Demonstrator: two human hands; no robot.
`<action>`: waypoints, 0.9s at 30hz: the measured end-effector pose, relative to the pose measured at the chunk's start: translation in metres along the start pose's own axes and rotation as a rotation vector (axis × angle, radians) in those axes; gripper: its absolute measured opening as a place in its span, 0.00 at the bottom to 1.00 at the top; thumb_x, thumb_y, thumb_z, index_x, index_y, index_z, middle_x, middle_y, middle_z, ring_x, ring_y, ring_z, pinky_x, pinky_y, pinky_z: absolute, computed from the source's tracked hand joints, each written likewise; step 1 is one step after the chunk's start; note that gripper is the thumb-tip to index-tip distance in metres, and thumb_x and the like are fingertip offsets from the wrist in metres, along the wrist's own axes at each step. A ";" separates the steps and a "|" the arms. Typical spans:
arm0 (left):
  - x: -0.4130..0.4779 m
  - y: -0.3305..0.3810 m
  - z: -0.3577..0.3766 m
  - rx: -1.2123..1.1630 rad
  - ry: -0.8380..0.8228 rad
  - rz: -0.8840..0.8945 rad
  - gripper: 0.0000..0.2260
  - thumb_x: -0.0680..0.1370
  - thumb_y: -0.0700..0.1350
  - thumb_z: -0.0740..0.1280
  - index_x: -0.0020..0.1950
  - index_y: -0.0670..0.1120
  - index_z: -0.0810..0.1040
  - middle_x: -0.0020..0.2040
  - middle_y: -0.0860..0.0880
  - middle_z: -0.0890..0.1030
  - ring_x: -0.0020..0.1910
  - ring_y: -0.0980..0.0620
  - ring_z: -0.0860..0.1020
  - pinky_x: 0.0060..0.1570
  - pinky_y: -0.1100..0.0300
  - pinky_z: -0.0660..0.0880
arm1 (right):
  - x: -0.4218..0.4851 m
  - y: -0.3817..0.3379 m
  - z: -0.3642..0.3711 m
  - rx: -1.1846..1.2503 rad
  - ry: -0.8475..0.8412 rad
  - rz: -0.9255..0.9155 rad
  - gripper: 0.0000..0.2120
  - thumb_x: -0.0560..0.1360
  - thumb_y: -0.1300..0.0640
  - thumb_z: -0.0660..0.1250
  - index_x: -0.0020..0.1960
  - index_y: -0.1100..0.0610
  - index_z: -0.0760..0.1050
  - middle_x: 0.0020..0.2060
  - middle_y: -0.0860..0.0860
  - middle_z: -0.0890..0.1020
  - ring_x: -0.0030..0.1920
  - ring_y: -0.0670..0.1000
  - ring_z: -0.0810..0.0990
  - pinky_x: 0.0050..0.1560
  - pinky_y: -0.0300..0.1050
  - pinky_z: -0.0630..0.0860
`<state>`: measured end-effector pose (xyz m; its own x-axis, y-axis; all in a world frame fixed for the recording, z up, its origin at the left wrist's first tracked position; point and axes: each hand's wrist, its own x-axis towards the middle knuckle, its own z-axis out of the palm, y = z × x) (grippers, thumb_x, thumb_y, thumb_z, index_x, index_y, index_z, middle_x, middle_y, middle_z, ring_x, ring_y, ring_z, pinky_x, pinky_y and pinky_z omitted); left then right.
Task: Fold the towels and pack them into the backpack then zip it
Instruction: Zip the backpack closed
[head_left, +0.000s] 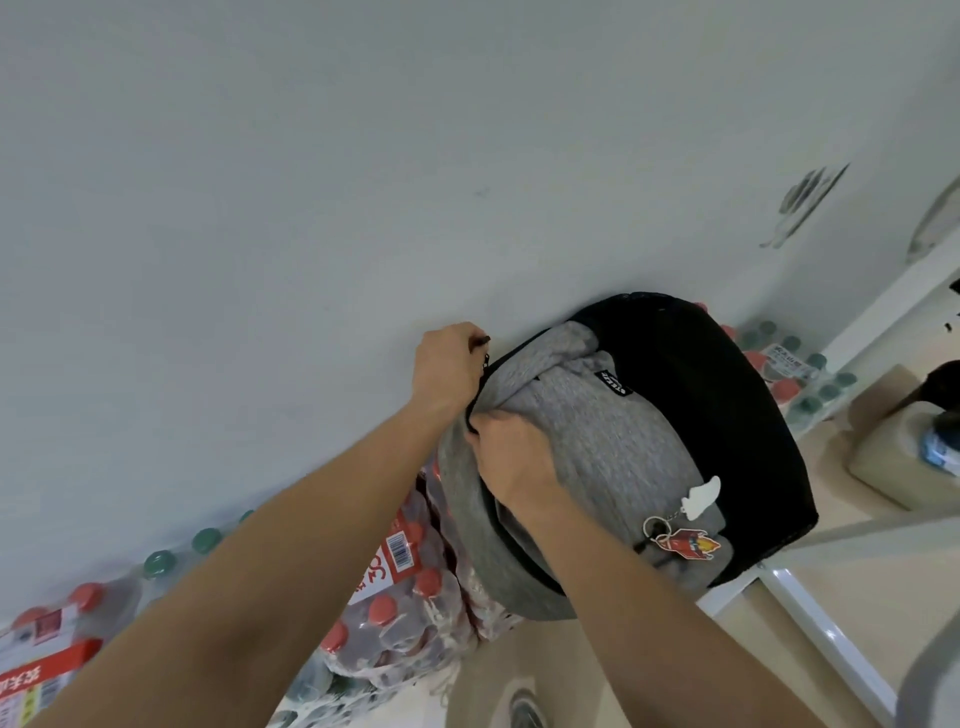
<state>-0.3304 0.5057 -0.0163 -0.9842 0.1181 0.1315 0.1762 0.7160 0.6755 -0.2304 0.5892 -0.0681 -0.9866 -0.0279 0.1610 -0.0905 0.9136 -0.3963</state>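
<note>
A grey and black backpack stands against the white wall, its grey front panel facing me. My left hand pinches a black zipper pull at the bag's upper left edge. My right hand grips the grey fabric by the zipper line just below. A white tag and a red keychain hang from the front. No towels are visible.
Shrink-wrapped packs of red-capped bottles lie against the wall under my arms, more with green caps behind the bag. A white table edge runs at the lower right. A beige box sits to the right.
</note>
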 end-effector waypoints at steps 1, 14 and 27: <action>0.006 0.006 0.003 0.037 -0.009 0.023 0.08 0.77 0.40 0.66 0.52 0.45 0.84 0.45 0.46 0.85 0.41 0.49 0.83 0.49 0.56 0.79 | -0.002 0.001 0.005 -0.016 0.034 -0.011 0.08 0.79 0.56 0.65 0.44 0.58 0.79 0.39 0.54 0.82 0.39 0.55 0.81 0.35 0.47 0.78; 0.053 0.043 0.056 0.148 -0.063 0.146 0.09 0.77 0.39 0.65 0.52 0.43 0.85 0.49 0.44 0.85 0.49 0.47 0.81 0.48 0.63 0.71 | -0.010 0.016 0.024 0.035 0.058 -0.100 0.03 0.75 0.58 0.70 0.42 0.55 0.79 0.36 0.51 0.80 0.38 0.54 0.78 0.30 0.44 0.72; 0.063 0.030 0.055 -0.096 -0.233 0.036 0.08 0.76 0.36 0.67 0.43 0.48 0.81 0.38 0.46 0.83 0.37 0.47 0.82 0.46 0.46 0.82 | 0.028 0.073 -0.007 -0.063 0.142 -0.099 0.19 0.73 0.58 0.70 0.64 0.49 0.79 0.55 0.55 0.77 0.50 0.58 0.76 0.38 0.52 0.79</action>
<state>-0.3884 0.5721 -0.0278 -0.9520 0.3059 -0.0062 0.2011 0.6409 0.7408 -0.2641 0.6583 -0.0861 -0.9437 -0.0652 0.3242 -0.1730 0.9329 -0.3160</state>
